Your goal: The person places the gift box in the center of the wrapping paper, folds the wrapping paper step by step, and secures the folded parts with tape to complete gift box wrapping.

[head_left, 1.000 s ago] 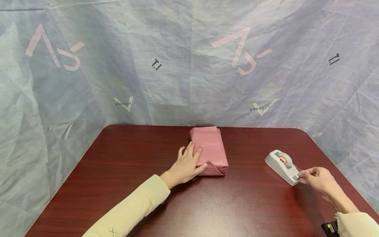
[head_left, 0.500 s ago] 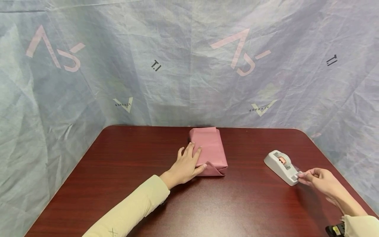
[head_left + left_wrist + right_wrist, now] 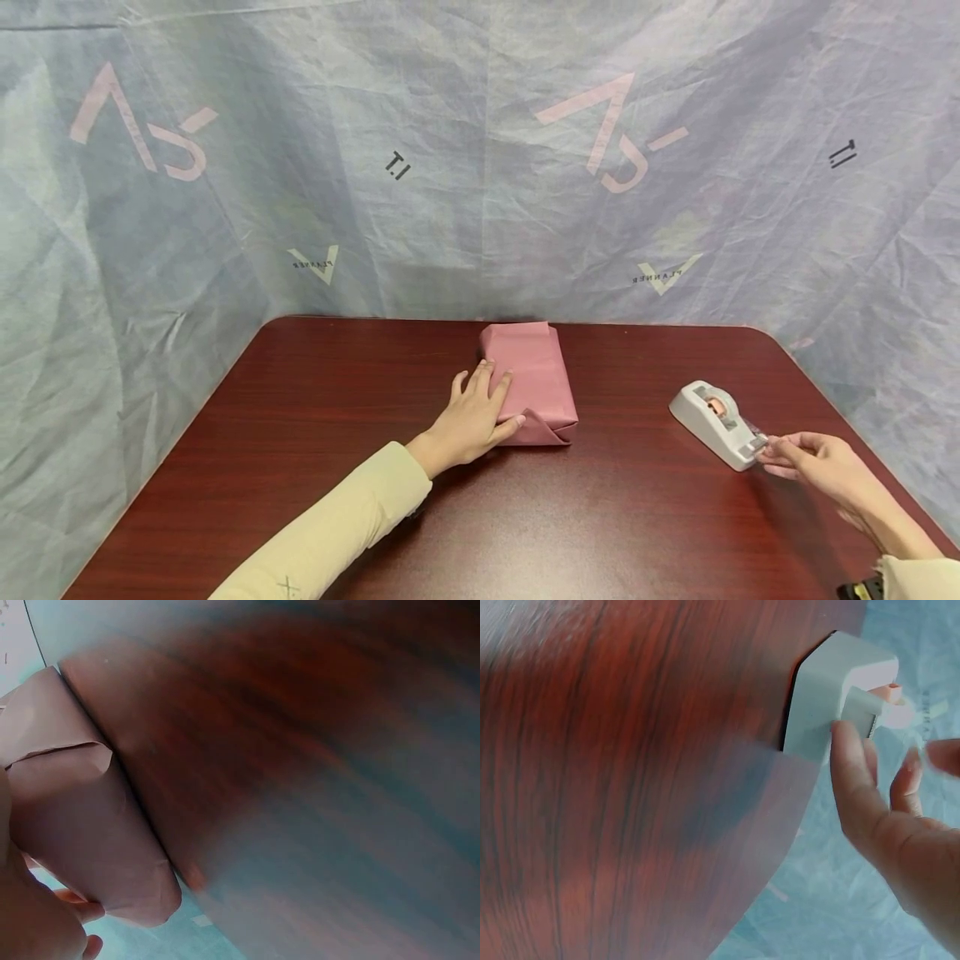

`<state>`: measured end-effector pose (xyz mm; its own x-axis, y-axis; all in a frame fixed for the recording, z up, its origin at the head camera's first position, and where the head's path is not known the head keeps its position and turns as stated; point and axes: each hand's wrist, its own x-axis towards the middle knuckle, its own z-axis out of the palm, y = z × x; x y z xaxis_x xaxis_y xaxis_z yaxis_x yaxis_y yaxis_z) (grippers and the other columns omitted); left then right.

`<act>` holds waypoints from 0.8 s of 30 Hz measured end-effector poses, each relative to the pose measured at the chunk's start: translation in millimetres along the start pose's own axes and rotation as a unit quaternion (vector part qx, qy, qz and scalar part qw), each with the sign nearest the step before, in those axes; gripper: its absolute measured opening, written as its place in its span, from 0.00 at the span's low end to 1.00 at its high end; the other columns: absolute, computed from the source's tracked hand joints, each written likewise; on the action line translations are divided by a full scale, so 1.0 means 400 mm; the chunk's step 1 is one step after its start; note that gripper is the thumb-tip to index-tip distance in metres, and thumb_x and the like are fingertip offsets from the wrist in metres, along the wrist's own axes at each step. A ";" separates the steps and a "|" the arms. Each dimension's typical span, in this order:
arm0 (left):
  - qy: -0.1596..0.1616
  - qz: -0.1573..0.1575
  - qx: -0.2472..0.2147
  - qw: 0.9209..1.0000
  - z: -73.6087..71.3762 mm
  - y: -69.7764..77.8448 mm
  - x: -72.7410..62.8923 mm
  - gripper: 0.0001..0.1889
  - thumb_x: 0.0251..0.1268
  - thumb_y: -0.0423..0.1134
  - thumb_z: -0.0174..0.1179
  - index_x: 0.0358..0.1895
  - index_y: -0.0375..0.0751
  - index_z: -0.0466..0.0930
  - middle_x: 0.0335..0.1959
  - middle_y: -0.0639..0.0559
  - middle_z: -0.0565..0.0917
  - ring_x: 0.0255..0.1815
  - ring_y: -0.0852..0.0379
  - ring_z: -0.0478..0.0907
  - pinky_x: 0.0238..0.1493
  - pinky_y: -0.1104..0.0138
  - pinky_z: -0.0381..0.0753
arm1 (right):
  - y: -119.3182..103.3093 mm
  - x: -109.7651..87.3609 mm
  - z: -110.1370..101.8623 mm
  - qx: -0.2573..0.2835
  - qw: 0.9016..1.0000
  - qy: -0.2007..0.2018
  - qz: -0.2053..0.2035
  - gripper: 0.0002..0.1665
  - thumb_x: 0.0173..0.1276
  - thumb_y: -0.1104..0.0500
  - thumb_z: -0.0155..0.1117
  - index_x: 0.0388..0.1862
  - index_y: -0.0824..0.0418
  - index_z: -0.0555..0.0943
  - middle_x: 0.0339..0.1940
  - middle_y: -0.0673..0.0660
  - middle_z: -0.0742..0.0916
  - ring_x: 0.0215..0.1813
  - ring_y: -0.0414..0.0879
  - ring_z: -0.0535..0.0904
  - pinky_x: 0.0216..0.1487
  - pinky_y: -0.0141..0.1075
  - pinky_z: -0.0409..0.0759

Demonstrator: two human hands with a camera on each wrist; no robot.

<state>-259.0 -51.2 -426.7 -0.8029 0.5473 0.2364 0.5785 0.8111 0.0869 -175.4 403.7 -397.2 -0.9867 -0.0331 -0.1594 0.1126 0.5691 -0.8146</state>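
Observation:
A box wrapped in pink paper (image 3: 536, 367) lies at the back middle of the table, with a folded flap at its near end. My left hand (image 3: 468, 421) rests on its left side, fingers spread and thumb over the near edge. The wrapped box (image 3: 82, 817) and part of that hand also show in the left wrist view. On the right stands a white tape dispenser (image 3: 708, 423). At its cutter end my right hand (image 3: 817, 462) pinches the clear tape between thumb and forefinger. Another fingertip touches the dispenser (image 3: 821, 697) in the right wrist view.
The dark red wooden table (image 3: 337, 375) has rounded far corners. A grey-blue printed cloth (image 3: 450, 233) hangs behind it and along both sides. A small black device (image 3: 861, 590) sits at the right wrist.
My right hand has shifted slightly right and down at the dispenser's cutter end, its fingers changing position. The left hand and the wrapped box have stayed in place.

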 end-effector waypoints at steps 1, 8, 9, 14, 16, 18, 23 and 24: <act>0.000 0.000 0.001 1.000 0.001 0.000 0.000 0.38 0.66 0.64 0.37 0.70 0.39 0.53 0.68 0.34 0.54 0.71 0.42 0.50 0.65 0.45 0.49 | -0.001 0.000 0.001 -0.012 1.000 0.007 0.005 0.23 0.73 0.59 0.44 0.44 0.84 0.68 0.35 0.55 0.85 0.34 0.35 0.83 0.38 0.31 0.81; 0.000 -0.002 0.000 1.000 0.003 0.000 0.002 0.38 0.66 0.64 0.37 0.70 0.39 0.53 0.68 0.34 0.54 0.72 0.42 0.49 0.65 0.45 0.50 | 0.005 -0.002 0.006 -0.156 0.985 0.076 0.019 0.21 0.65 0.51 0.57 0.36 0.72 0.78 0.26 0.49 0.85 0.26 0.28 0.74 0.28 0.28 0.72; -0.001 -0.002 -0.001 1.000 0.003 0.000 0.002 0.38 0.66 0.64 0.37 0.70 0.39 0.53 0.68 0.34 0.54 0.72 0.42 0.49 0.65 0.45 0.50 | 0.008 -0.003 0.007 -0.168 0.982 0.085 0.014 0.20 0.64 0.51 0.58 0.35 0.70 0.78 0.25 0.48 0.85 0.26 0.27 0.72 0.27 0.28 0.70; -0.002 -0.004 -0.007 1.000 0.003 0.000 0.002 0.38 0.65 0.64 0.37 0.70 0.40 0.53 0.68 0.34 0.53 0.72 0.43 0.49 0.66 0.46 0.48 | 0.020 0.000 0.010 -0.199 0.973 0.118 -0.011 0.17 0.60 0.50 0.63 0.29 0.64 0.80 0.25 0.44 0.85 0.28 0.20 0.67 0.27 0.25 0.64; -0.003 -0.004 -0.008 1.000 0.003 0.000 0.002 0.38 0.65 0.64 0.37 0.70 0.40 0.53 0.68 0.34 0.53 0.72 0.43 0.49 0.66 0.47 0.47 | 0.022 0.001 0.011 -0.214 0.968 0.129 -0.014 0.16 0.59 0.49 0.64 0.27 0.62 0.80 0.26 0.45 0.86 0.28 0.18 0.66 0.27 0.25 0.64; -0.003 -0.005 -0.011 1.000 0.002 0.000 0.002 0.38 0.65 0.63 0.38 0.70 0.40 0.53 0.68 0.34 0.53 0.72 0.42 0.49 0.66 0.47 0.47 | 0.024 0.003 0.011 -0.228 0.964 0.134 -0.018 0.16 0.59 0.49 0.64 0.27 0.61 0.80 0.27 0.50 0.87 0.27 0.18 0.65 0.27 0.26 0.64; 0.002 -0.001 -0.011 1.000 0.001 0.001 0.001 0.38 0.65 0.63 0.40 0.70 0.39 0.54 0.68 0.33 0.54 0.71 0.42 0.50 0.65 0.47 0.48 | 0.024 0.007 0.012 -0.242 0.959 0.148 -0.025 0.15 0.59 0.48 0.64 0.26 0.59 0.81 0.30 0.57 0.87 0.27 0.20 0.65 0.27 0.27 0.63; 0.002 -0.001 -0.011 1.000 0.001 0.000 0.001 0.38 0.65 0.62 0.40 0.70 0.39 0.53 0.68 0.33 0.54 0.71 0.42 0.50 0.65 0.47 0.49 | 0.024 0.007 0.013 -0.241 0.958 0.149 -0.026 0.15 0.59 0.48 0.64 0.26 0.59 0.81 0.30 0.58 0.87 0.26 0.20 0.65 0.27 0.27 0.63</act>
<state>-259.4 -50.7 -426.8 -0.8037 0.5448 0.2394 0.5797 0.8076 0.1085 -176.5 404.9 -408.4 -0.9872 0.1236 0.1005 0.0653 0.8893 -0.4526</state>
